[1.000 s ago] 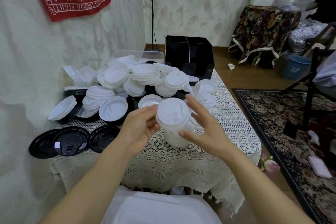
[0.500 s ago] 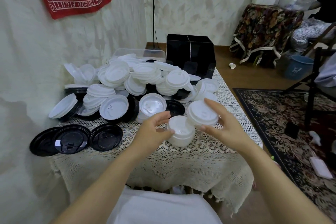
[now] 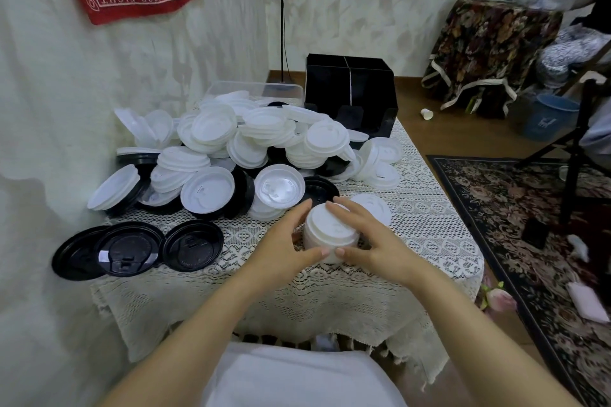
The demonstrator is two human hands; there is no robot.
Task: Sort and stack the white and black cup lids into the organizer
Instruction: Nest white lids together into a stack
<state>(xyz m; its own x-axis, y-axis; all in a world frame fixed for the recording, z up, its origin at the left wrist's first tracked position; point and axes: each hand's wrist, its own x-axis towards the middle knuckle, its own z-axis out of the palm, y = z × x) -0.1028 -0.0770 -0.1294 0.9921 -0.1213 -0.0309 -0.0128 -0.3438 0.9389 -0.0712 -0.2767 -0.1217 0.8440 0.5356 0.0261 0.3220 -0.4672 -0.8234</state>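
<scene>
Head view: the step in hand looked like building and squaring a stack (image 3: 330, 230) of white lids before any went into the organizer (image 3: 350, 92). The stack stood on the table (image 3: 330, 304), near its front edge and right of centre, held between both hands. The left hand (image 3: 284, 249) cupped its left side, fingers curled round the far edge and thumb pressed to the near wall. The right hand (image 3: 375, 241) lay over the top and right side, fingers spread across the top lid and thumb clamped on the near wall, its tip almost meeting the left thumb. 1 loose white lid (image 3: 375, 206) lay just behind the right hand.

The organizer stood at the far end of the table, well apart from the stack, and its compartments showed no lids that could be made out. Between them lay the pile (image 3: 251, 145), mostly white lids with black ones buried underneath. 3 black lids (image 3: 132, 249) sat in a row at the front left, and a clear bin (image 3: 258, 89) stood beside the organizer.

By my reckoning the task was at an early stage. The next move called for pressing the stack down evenly so the lids nested, then either adding the loose lid or lifting the stack with a firm 2-handed hold over the pile to an organizer slot, kept upright so that nothing slid off.
</scene>
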